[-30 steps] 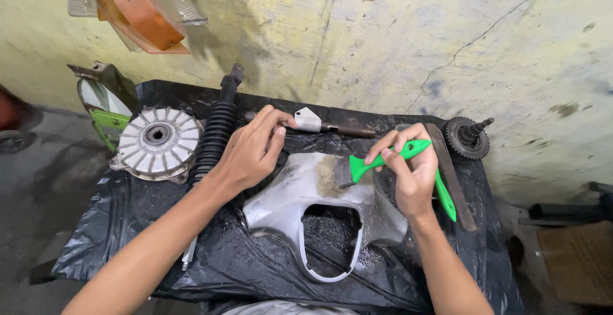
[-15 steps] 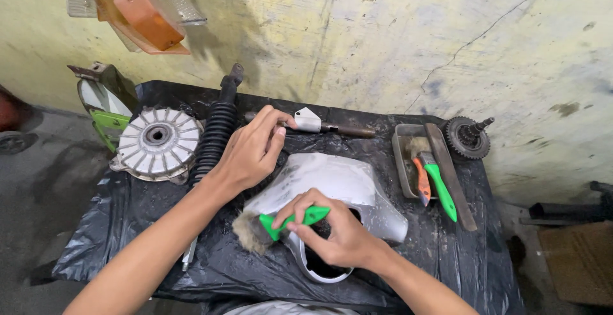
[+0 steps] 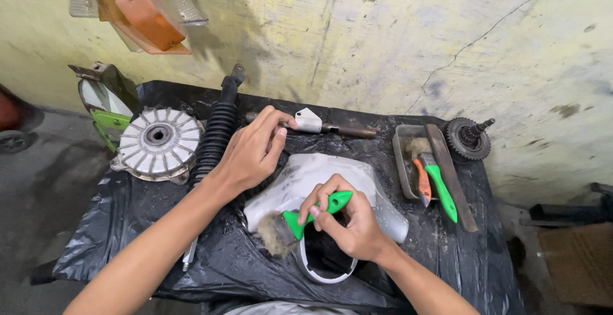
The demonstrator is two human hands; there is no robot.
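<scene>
A silver-grey plastic cover panel [image 3: 332, 181] lies on the black plastic sheet [image 3: 128, 251] over the table. My left hand [image 3: 252, 152] rests on the panel's far left edge, fingers bent, holding it down. My right hand [image 3: 348, 219] grips a green-handled brush [image 3: 300, 219]. Its worn bristles [image 3: 274, 233] press on the panel's near left side, next to the panel's cut-out.
A finned round hub [image 3: 156, 141] and a black ribbed shock absorber [image 3: 216, 133] lie at the left. A metal rod with a white tag [image 3: 319, 125] lies behind the panel. A grey tray [image 3: 408, 162] with another green brush [image 3: 440, 190], a flat file [image 3: 450, 174] and a gear [image 3: 466, 137] sit right.
My right hand carried the green brush from the tray side at the right down to the panel's near left side. The bristles now touch the panel. My left hand stayed put.
</scene>
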